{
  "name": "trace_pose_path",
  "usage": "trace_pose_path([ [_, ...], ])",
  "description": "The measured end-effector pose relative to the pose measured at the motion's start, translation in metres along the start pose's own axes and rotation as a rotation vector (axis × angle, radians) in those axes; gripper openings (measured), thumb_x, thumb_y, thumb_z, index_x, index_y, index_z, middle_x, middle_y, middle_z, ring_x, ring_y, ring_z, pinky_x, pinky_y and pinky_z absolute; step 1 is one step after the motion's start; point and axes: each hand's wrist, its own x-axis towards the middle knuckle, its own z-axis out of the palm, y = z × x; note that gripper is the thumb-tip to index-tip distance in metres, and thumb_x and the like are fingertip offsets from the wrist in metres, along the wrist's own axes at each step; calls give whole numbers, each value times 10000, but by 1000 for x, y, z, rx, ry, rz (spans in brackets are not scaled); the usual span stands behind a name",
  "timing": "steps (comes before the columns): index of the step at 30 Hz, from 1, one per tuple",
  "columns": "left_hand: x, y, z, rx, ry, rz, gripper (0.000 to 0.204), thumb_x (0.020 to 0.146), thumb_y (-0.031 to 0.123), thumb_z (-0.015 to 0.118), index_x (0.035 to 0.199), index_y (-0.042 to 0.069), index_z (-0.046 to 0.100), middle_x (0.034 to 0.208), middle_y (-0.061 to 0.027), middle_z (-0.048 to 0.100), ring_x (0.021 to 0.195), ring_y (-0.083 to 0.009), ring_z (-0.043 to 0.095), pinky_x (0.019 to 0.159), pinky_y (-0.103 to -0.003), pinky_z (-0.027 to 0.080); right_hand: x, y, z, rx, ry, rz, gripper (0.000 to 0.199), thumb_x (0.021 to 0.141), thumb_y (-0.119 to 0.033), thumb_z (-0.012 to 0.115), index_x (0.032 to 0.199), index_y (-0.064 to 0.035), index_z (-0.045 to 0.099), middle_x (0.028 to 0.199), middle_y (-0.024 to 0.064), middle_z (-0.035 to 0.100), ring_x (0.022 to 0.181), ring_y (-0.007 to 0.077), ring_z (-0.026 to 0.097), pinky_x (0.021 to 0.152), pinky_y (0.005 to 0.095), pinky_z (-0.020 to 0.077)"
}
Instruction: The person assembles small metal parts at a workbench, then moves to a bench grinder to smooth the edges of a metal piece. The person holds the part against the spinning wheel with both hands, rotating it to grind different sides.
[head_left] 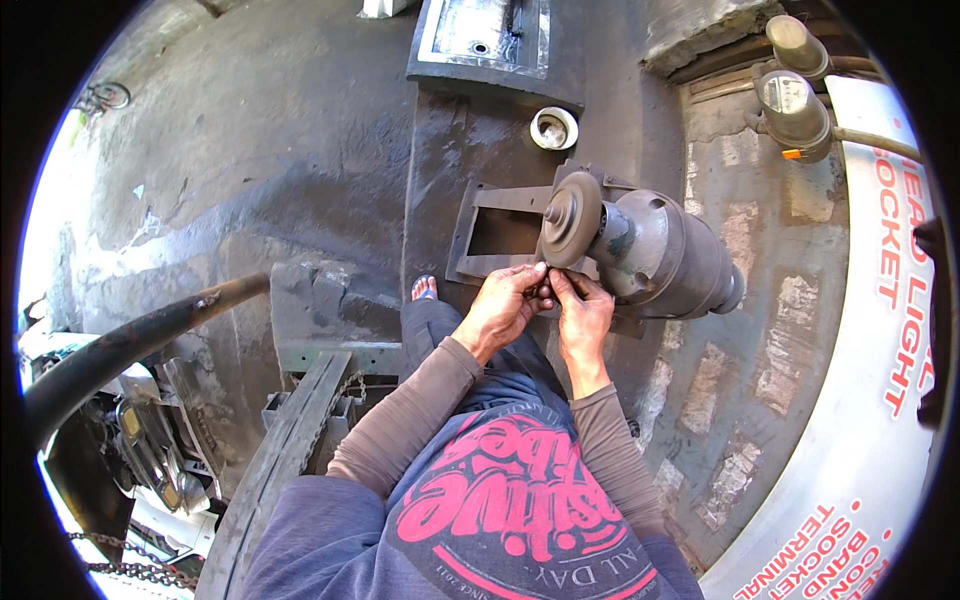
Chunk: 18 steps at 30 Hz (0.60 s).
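Note:
A grinding wheel (578, 222) on the shaft of a large grey electric motor (668, 255) stands in front of me. My left hand (503, 308) and my right hand (584, 318) meet at the wheel's near lower edge. Both sets of fingers are pinched together around something small and dark that they mostly hide. Whether this piece touches the wheel, I cannot tell. Brown sleeves cover both forearms.
The motor rests by a rusty metal frame (508, 218). Beyond are a white bucket (553, 129) and a metal basin (480, 45). Electric meters (795, 108) and a white sign (880, 320) line the right. A curved pipe (150, 335) and steel beam (280, 470) lie left.

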Motion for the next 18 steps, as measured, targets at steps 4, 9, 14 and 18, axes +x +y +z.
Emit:
trace_pose_path([
  [4, 1, 1, 3, -20, 14, -2, 176, 1029, 154, 586, 1034, -2, 667, 894, -46, 644, 790, -132, 594, 718, -301, 535, 2, -4, 3, 9, 16, 1, 179, 927, -80, 730, 1033, 64, 740, 892, 63, 733, 765, 101, 642, 694, 250, 510],
  [9, 8, 1, 3, -60, 51, 11, 163, 1001, 146, 619, 997, -8, 674, 873, -58, 662, 748, -153, 608, 687, -328, 555, 1, -20, 7, -233, 25, -105, 220, 938, -150, 714, 1011, 56, 744, 863, 75, 733, 764, 120, 661, 690, 261, 533],
  [14, -17, 8, 22, 210, 22, 131, 220, 959, 233, 626, 943, 21, 683, 758, -63, 676, 706, -191, 650, 696, -323, 520, -12, -35, 17, -126, 4, 34, 290, 946, -229, 677, 1061, 29, 742, 960, 104, 738, 823, 209, 702, 751, 328, 571],
  [18, 6, -28, -8, 53, -67, 35, 272, 1018, 255, 572, 852, 54, 647, 731, -35, 605, 692, -167, 591, 648, -322, 478, -23, 5, -32, 375, 67, 194, 330, 1006, -285, 582, 1017, 8, 731, 1063, 123, 703, 913, 239, 684, 795, 409, 566],
])
